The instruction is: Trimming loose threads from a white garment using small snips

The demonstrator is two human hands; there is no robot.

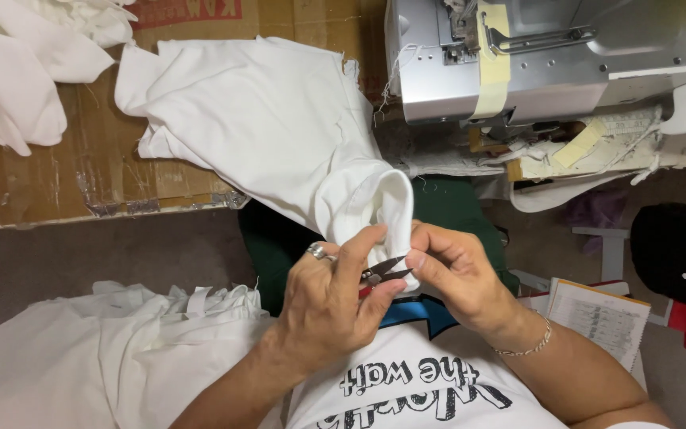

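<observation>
Centre of the frame: left hand point(329, 306), ringed, pinching small thread snips point(383, 272), blades slightly parted at the hem of a white garment point(279, 127). Right hand point(458, 274) pinching that folded hem beside the blades. Garment draped up-left over cardboard point(81, 167). Upper right: grey sewing machine point(518, 56). Lower left: white fabric pile point(81, 357).

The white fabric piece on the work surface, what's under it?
Under the white fabric piece lies brown cardboard, visible at its left edge. What lies beneath the fabric's middle is covered.
</observation>
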